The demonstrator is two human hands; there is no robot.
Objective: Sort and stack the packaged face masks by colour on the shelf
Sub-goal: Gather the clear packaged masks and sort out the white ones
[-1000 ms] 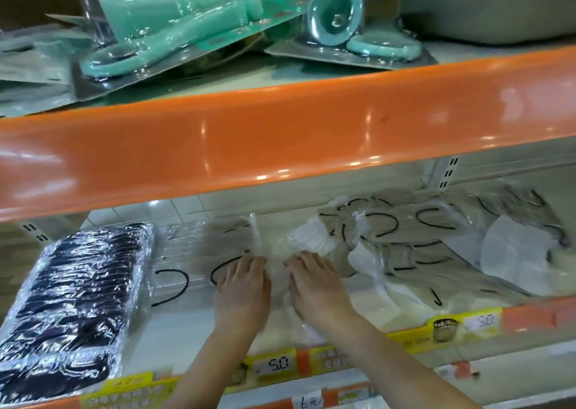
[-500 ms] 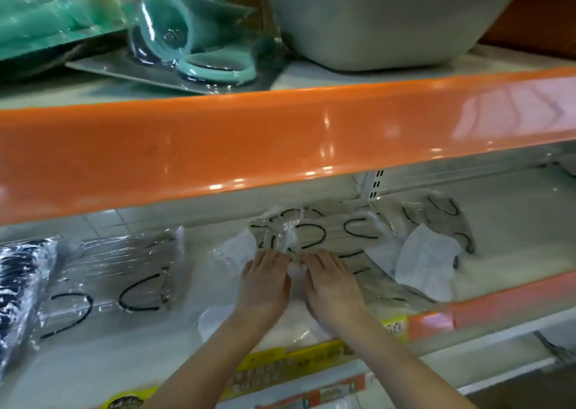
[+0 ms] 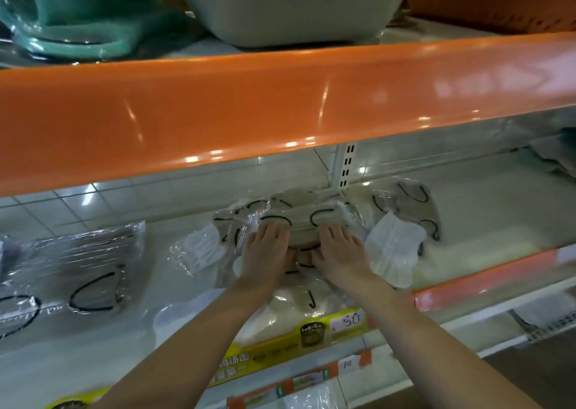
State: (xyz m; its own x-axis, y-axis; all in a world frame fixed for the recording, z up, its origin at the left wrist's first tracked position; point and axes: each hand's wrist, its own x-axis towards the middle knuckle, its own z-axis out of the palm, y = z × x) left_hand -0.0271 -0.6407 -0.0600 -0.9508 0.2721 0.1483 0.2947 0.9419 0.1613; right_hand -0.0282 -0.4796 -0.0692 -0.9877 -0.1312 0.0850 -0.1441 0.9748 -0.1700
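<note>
Left hand and right hand lay flat, fingers straight, on clear-wrapped grey mask packs; best squared evenly before stacking.

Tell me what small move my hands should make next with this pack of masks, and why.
Probably square it up: both the left hand and right hand lie on the grey mask pack, which sits askew atop a loose pile, with white mask packs mixed alongside.

Mask packs are piled mid-shelf, both hands laid on top. Another stack is parked well off left; a tub is sat on the shelf above.
</note>
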